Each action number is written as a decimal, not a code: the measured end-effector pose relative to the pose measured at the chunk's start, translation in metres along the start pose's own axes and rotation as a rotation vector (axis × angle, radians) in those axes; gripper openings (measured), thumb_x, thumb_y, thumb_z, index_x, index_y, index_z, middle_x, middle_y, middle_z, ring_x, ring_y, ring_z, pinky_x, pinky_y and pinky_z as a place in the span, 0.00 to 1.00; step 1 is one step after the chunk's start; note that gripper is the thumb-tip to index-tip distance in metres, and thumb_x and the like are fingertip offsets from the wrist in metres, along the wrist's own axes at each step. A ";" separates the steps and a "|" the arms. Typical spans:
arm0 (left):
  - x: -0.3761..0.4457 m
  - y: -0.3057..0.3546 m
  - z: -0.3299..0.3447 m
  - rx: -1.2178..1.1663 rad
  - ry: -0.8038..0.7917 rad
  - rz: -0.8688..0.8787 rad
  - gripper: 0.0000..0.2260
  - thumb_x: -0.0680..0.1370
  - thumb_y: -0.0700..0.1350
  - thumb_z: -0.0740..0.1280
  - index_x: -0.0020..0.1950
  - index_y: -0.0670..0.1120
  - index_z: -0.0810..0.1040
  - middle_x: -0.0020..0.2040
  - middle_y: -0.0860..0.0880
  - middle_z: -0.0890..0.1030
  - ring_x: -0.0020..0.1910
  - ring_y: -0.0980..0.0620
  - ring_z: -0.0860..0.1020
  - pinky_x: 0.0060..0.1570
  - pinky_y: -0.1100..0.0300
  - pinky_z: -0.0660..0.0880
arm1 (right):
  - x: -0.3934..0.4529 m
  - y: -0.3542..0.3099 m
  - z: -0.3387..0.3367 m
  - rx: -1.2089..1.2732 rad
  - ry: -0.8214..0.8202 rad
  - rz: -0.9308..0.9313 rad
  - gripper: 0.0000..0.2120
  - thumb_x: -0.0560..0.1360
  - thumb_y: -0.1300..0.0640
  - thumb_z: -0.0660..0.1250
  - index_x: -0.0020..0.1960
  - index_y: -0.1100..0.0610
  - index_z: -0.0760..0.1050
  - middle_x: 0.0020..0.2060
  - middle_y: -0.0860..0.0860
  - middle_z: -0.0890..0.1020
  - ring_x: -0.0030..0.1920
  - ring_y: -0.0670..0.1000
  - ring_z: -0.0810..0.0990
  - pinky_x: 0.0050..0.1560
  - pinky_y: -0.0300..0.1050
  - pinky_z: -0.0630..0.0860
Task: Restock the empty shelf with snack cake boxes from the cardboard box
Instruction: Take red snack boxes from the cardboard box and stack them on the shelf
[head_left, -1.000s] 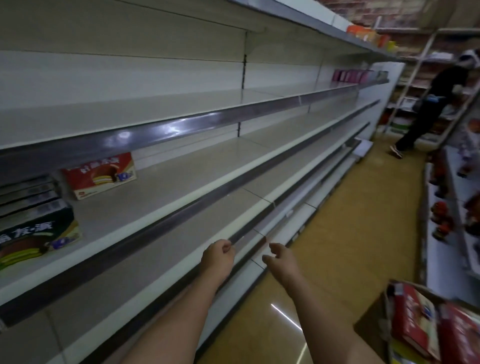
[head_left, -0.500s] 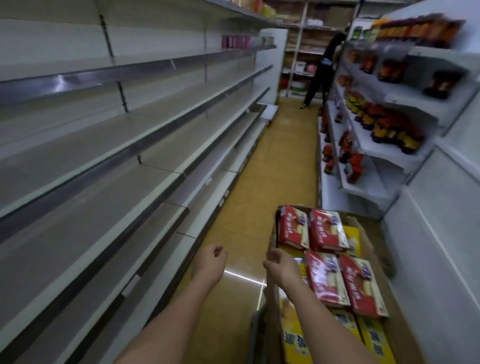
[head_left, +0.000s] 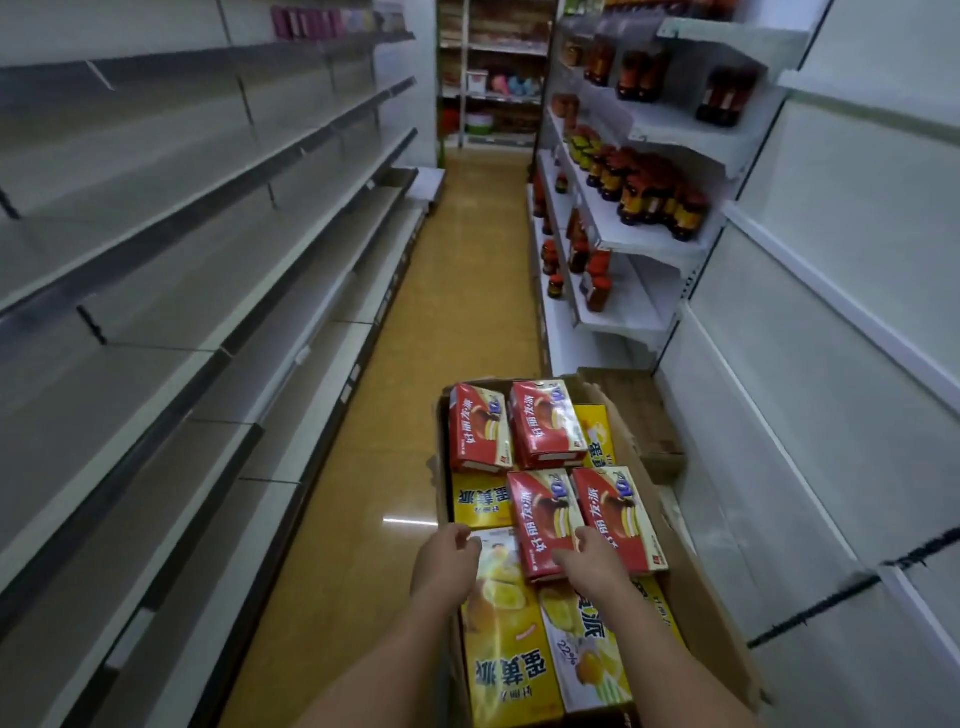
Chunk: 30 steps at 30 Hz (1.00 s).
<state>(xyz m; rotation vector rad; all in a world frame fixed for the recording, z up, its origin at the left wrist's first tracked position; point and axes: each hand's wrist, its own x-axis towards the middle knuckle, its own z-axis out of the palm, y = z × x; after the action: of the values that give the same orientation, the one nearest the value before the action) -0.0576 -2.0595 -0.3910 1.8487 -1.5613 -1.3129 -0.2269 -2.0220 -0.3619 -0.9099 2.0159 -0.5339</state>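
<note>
1. The left hand (head_left: 448, 558) is hovering with fingers loosely curled, holding nothing, above the near-left edge of the open brown cardboard box (head_left: 691, 597).
2. The right hand (head_left: 589, 564) is reaching with relaxed fingers, holding nothing, its fingertips just at the near end of a red rectangular snack cake box (head_left: 543, 519).
3. Three more red snack cake boxes (head_left: 540, 423) are lying beyond and beside the right hand, on top of yellow snack cake boxes (head_left: 506, 644) under both wrists.
4. The long grey metal empty shelf (head_left: 171, 291) is running well to the left of the left hand.
</note>
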 end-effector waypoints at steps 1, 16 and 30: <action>0.008 0.002 0.007 0.011 -0.033 -0.010 0.16 0.80 0.47 0.62 0.67 0.44 0.73 0.63 0.46 0.77 0.60 0.48 0.76 0.57 0.59 0.73 | 0.008 0.000 -0.001 0.005 0.007 0.012 0.21 0.78 0.59 0.62 0.69 0.63 0.65 0.65 0.59 0.73 0.63 0.59 0.73 0.58 0.48 0.71; 0.093 0.015 0.085 -0.154 -0.223 -0.278 0.22 0.82 0.48 0.58 0.74 0.41 0.61 0.65 0.41 0.74 0.57 0.45 0.76 0.53 0.56 0.75 | 0.096 0.013 0.012 -0.233 0.063 0.169 0.26 0.77 0.50 0.64 0.71 0.60 0.64 0.68 0.56 0.69 0.66 0.58 0.71 0.63 0.51 0.71; 0.096 0.000 0.118 -0.313 -0.166 -0.449 0.42 0.58 0.70 0.64 0.65 0.45 0.74 0.61 0.42 0.77 0.55 0.41 0.79 0.57 0.46 0.77 | 0.114 0.030 0.014 -0.296 0.015 0.193 0.20 0.74 0.49 0.64 0.61 0.60 0.71 0.57 0.56 0.77 0.57 0.58 0.76 0.54 0.50 0.76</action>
<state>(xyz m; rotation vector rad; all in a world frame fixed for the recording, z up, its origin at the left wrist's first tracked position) -0.1613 -2.1157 -0.4872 1.9877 -0.9596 -1.8269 -0.2718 -2.0901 -0.4488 -0.8713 2.2044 -0.1374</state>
